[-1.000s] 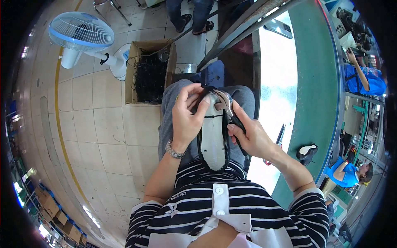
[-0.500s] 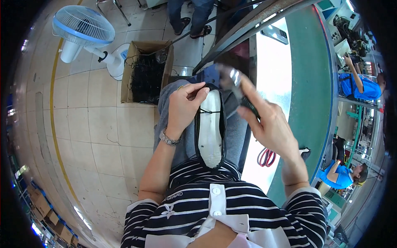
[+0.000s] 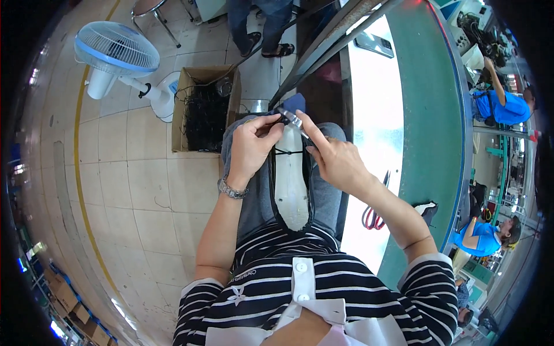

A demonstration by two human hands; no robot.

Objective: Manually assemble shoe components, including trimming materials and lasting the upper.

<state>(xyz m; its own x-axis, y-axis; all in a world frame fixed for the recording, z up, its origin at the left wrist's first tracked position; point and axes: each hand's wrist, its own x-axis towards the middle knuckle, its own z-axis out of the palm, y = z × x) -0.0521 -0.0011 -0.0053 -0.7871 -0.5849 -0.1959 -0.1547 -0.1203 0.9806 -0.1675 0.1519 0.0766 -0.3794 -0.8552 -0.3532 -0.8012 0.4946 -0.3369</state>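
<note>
1. my left hand (image 3: 249, 150) was holding the far end of the shoe (image 3: 290, 187), with thumb and forefinger closed at its black edge (image 3: 273, 193).
2. my right hand (image 3: 339, 165) was grasping a metal-headed tool (image 3: 292, 120); its head stood at that same end, just beside my left fingertips. whether it bit the edge, i could not tell.
3. the shoe lay on my lap (image 3: 330, 196), white bottom up, stretching from my hands back toward my body, with a black cord (image 3: 288, 152) across it.
4. in my judgement, the step was working the black edge at this end; the next move called for a steady left pinch and careful placing of the tool.
5. to the right of my right hand, red-handled scissors (image 3: 372, 219) lay on the bright worktop (image 3: 375, 98).
</note>
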